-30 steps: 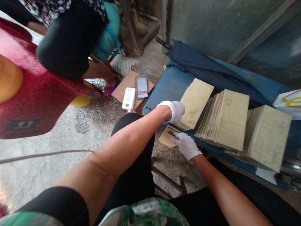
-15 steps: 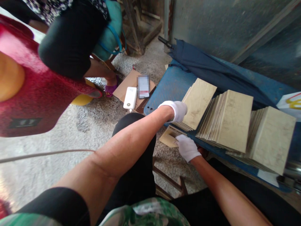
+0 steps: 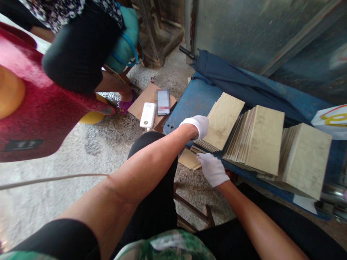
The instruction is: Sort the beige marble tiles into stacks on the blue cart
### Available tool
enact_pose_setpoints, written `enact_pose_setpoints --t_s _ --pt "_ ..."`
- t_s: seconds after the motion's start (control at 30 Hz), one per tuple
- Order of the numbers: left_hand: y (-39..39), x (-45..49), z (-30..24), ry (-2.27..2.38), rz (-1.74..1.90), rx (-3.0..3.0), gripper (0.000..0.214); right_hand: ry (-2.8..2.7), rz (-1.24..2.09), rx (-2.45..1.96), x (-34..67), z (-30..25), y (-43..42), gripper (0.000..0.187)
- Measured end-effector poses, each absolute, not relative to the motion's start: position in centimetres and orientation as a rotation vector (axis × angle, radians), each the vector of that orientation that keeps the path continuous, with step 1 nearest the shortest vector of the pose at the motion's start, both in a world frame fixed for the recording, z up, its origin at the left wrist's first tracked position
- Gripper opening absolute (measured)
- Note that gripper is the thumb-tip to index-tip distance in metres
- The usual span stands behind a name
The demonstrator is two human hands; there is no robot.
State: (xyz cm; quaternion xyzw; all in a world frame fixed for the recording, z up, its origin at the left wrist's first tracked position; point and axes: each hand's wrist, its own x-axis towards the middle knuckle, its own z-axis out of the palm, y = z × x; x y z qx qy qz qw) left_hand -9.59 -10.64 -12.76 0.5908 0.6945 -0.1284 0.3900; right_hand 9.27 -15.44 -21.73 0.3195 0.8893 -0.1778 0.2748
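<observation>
Loose boards (image 3: pixel 187 159) lie at the near edge of the bench (image 3: pixel 187 101), just below the near end of the left stack (image 3: pixel 225 121); what bears them is hidden. They sit directly left of the right hand (image 3: pixel 213 169), whose fingertips are at their right edge, so this hand is the nearer of the 2. Its fingers are bunched and point left, towards the boards; whether they pinch 1 cannot be told. Part of the boards is covered, which leaves their long axis uncertain.

The left hand (image 3: pixel 200 126) is above the loose boards in the view, against the left side of the left stack. Its fingers curl out of sight, so its grip cannot be told either. That stack's long axis runs from the bench's far side down to its near edge.

The middle stack (image 3: pixel 267 141) and the right stack (image 3: pixel 307 160) follow along the bench, fanned so that many thin edges show as close ridges. All 3 have flat, oblong, pale tan faces with dark smudges, perhaps wood. White fabric gloves cover the hands. The bench is blue and scuffed, with small round holes at its left corner; a folded umbrella (image 3: pixel 238 77) of dark cloth lies behind the stacks.
</observation>
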Motion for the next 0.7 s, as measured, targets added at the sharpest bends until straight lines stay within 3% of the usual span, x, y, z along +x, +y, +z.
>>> enact_pose_setpoints --t_s 0.2,0.37,0.7 --pt "-9.9 -9.0 -13.7 1.804 -0.308 1.464 0.041 2.507 -0.641 1.221 9.8 -17.5 -14.3 0.046" --pt "-9.4 -8.2 -13.4 1.779 -0.331 1.438 0.043 2.373 -1.124 1.813 10.8 -17.0 -10.3 0.038" --pt "-7.7 -7.6 -14.5 1.792 -0.336 1.381 0.036 2.243 -1.248 1.739 10.3 -18.8 -8.7 0.028"
